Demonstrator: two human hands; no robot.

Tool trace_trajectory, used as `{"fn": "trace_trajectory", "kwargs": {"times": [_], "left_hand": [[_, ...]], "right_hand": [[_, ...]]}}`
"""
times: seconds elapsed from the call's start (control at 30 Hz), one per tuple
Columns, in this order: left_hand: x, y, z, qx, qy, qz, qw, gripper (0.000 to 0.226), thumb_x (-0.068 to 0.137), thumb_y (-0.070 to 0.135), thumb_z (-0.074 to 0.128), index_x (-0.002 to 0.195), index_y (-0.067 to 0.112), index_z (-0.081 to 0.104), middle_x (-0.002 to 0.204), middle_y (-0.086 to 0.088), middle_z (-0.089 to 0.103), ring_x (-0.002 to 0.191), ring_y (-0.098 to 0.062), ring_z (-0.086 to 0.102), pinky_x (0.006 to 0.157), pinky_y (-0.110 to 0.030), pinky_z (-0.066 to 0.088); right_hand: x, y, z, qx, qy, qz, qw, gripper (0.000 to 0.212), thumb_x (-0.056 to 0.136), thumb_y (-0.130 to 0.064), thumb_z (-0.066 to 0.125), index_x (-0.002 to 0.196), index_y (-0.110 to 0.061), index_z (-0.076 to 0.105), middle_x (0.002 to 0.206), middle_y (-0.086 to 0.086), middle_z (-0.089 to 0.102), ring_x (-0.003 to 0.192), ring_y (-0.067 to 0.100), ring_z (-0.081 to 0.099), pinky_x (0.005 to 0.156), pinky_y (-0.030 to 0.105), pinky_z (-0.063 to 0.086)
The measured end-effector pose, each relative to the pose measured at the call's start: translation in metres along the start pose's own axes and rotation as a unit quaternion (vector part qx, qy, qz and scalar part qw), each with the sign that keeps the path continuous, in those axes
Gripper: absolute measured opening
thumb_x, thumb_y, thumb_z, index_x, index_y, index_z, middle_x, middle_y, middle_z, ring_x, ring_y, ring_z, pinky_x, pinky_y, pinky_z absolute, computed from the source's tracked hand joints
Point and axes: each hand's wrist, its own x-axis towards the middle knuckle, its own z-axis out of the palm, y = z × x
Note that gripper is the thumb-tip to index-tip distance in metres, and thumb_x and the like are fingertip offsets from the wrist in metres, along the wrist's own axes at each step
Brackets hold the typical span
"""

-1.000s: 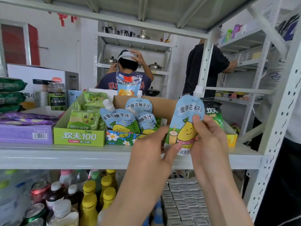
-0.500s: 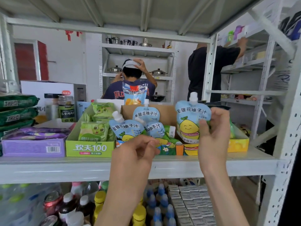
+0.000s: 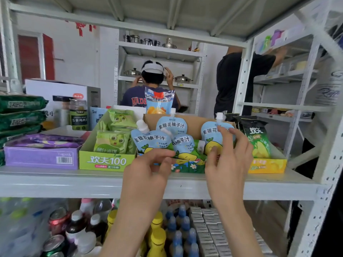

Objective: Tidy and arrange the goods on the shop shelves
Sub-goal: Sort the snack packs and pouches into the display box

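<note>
Far to the left of the left grip (image 3: 148,175), a purple box (image 3: 40,157) is holding purple packets (image 3: 53,140) on the shelf (image 3: 55,184). Nearer, just left of that grip, a green box (image 3: 106,161) is carrying green sweet packets (image 3: 111,143). The left grip is hanging with fingers loosely curled, holding nothing, close to the front of a floral box (image 3: 189,166), where three blue juice pouches (image 3: 150,140) are leaning just beyond its fingertips. The right grip (image 3: 228,164) is resting thumb and fingertips on a fourth pouch (image 3: 210,135), which is standing upright with its foot hidden behind the grip. Whether the grip is pinching it, I cannot tell. Just right of the right grip, a yellow box (image 3: 267,165) is holding a dark green packet (image 3: 258,140). A cardboard wall (image 3: 193,124) is standing behind the pouches, and below both grips bottles (image 3: 157,238) are crowding the lower shelf.
</note>
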Motion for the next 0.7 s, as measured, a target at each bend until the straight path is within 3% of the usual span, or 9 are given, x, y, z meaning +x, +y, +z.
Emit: {"fn": "trace_trajectory", "kwargs": {"times": [0.1,0.17,0.23,0.37,0.5,0.6,0.7], "left_hand": [[0.002,-0.003,-0.001,0.003,0.018,-0.007,1.000,0.022,0.096,0.015,0.065,0.096,0.033,0.078,0.092,0.018,0.077,0.082,-0.007,0.072,0.083,-0.044,0.059],[0.003,-0.003,-0.003,0.003,0.018,-0.013,1.000,0.023,0.097,0.015,0.064,0.097,0.033,0.078,0.093,0.019,0.076,0.083,-0.004,0.070,0.085,-0.044,0.059],[0.003,-0.003,-0.004,0.005,0.018,-0.011,1.000,0.024,0.097,0.014,0.063,0.097,0.033,0.078,0.094,0.020,0.076,0.085,-0.002,0.069,0.086,-0.043,0.059],[0.001,-0.004,-0.002,0.017,0.016,-0.001,1.000,0.024,0.097,0.015,0.063,0.102,0.034,0.077,0.097,0.022,0.075,0.088,0.002,0.067,0.087,-0.043,0.059],[-0.001,-0.006,0.001,0.023,0.015,-0.004,1.000,0.026,0.098,0.017,0.063,0.105,0.038,0.075,0.101,0.024,0.074,0.093,0.000,0.066,0.087,-0.042,0.058],[-0.001,-0.006,0.004,0.022,0.015,-0.005,1.000,0.023,0.098,0.020,0.064,0.106,0.038,0.076,0.101,0.024,0.074,0.091,0.002,0.066,0.085,-0.042,0.059],[-0.003,-0.004,0.009,0.005,0.011,0.005,1.000,0.017,0.097,0.031,0.066,0.108,0.040,0.075,0.096,0.023,0.074,0.087,0.001,0.067,0.082,-0.043,0.060]], "right_hand": [[-0.005,-0.024,0.001,0.093,-0.076,-0.055,0.991,0.024,0.097,-0.029,0.051,0.119,-0.025,0.060,0.113,-0.008,0.060,0.105,0.017,0.056,0.088,0.041,0.036],[-0.008,-0.030,0.008,0.094,-0.119,-0.053,0.987,0.024,0.097,-0.040,0.053,0.116,-0.027,0.059,0.108,-0.009,0.060,0.102,0.016,0.056,0.087,0.041,0.036],[-0.010,-0.026,0.014,0.057,-0.119,-0.060,0.989,0.022,0.095,-0.037,0.062,0.112,-0.023,0.058,0.103,-0.007,0.059,0.098,0.022,0.056,0.082,0.043,0.038],[-0.006,-0.009,0.013,0.124,-0.125,-0.002,0.984,0.025,0.095,-0.023,0.071,0.091,-0.022,0.046,0.073,-0.008,0.052,0.065,0.020,0.049,0.060,0.039,0.035],[-0.004,0.000,0.006,0.205,-0.062,0.086,0.973,0.030,0.100,-0.014,0.064,0.082,-0.018,0.040,0.057,-0.005,0.037,0.052,0.010,0.032,0.053,0.038,0.030],[-0.002,-0.006,-0.003,0.361,0.016,0.178,0.915,0.029,0.102,-0.009,0.060,0.081,-0.014,0.041,0.065,0.004,0.045,0.062,0.006,0.043,0.060,0.031,0.035],[0.004,-0.013,-0.016,0.421,0.064,0.207,0.881,0.028,0.105,-0.011,0.056,0.082,-0.012,0.040,0.067,0.005,0.042,0.060,0.006,0.040,0.056,0.020,0.033]]}}
